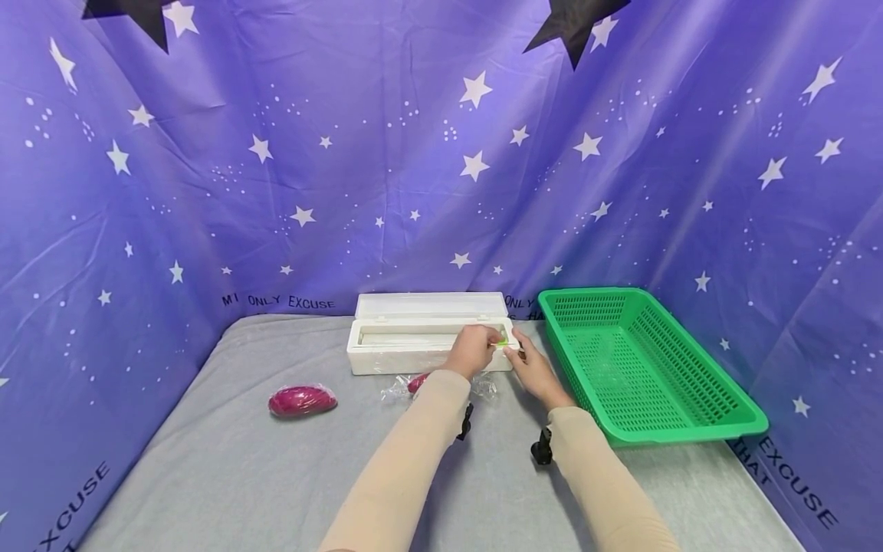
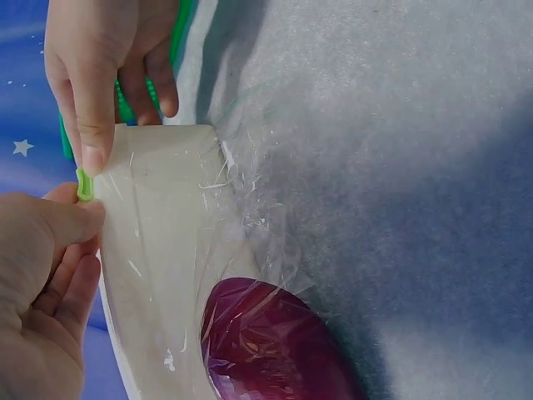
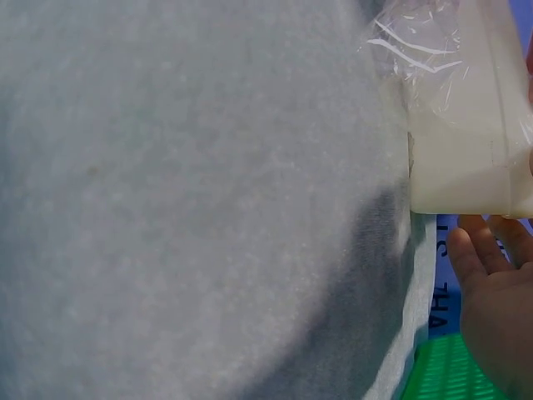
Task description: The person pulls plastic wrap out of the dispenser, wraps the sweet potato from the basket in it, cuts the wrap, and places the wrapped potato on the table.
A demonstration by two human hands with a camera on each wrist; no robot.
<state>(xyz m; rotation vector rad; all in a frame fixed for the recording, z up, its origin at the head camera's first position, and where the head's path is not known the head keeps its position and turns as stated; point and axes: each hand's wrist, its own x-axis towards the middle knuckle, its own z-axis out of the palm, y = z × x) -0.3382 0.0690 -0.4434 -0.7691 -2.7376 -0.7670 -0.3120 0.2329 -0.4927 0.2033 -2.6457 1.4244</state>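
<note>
A long white cling film dispenser (image 1: 393,359) stands at the back of the table with its clear lid (image 1: 431,305) raised. At its right end my left hand (image 1: 472,351) pinches a small lime-green slide cutter (image 2: 85,185) between thumb and forefinger. My right hand (image 1: 538,377) holds the dispenser's right end, its thumb close beside the cutter and other fingers against the end wall. Clear film (image 2: 258,225) hangs down the dispenser's front. A smooth magenta oblong thing (image 2: 266,342) lies in this film, partly hidden by the left arm in the head view.
A second magenta oblong (image 1: 302,401), wrapped in clear film, lies on the grey cloth to the left. To the right stands a large green plastic basket (image 1: 679,437), close by the right forearm. A purple star-patterned curtain (image 1: 386,153) surrounds the table's back and sides.
</note>
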